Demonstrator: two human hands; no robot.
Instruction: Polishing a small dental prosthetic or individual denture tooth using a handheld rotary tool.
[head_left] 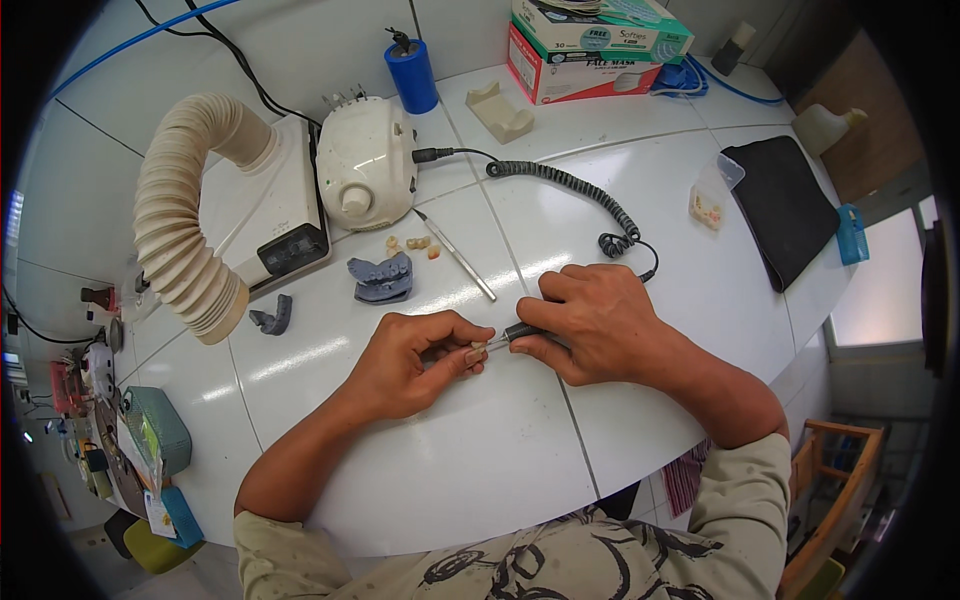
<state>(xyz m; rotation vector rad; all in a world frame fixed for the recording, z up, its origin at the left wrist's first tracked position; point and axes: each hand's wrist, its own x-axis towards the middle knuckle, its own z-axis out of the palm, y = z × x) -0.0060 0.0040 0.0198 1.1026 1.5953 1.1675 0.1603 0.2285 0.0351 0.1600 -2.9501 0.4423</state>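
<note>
A dark handpiece (pixel 522 331) with a slim metal tip (pixel 497 342) is held in the right hand (pixel 598 322), pointed left; 1 small cream piece (pixel 478 347) (mostly hidden by the grip) is pinched in the left hand (pixel 425 360), just beside that tip.

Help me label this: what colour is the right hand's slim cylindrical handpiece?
The slim handpiece is black where uncovered, in the head view.

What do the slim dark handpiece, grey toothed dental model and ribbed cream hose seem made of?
Slim dark handpiece: perhaps plastic or coated metal, smooth; mostly covered, so uncertain.
Grey toothed dental model: likely resin or plaster; mostly matte, evenly coloured.
Ribbed cream hose: probably plastic, satin; pleated walls curve smoothly.
</note>
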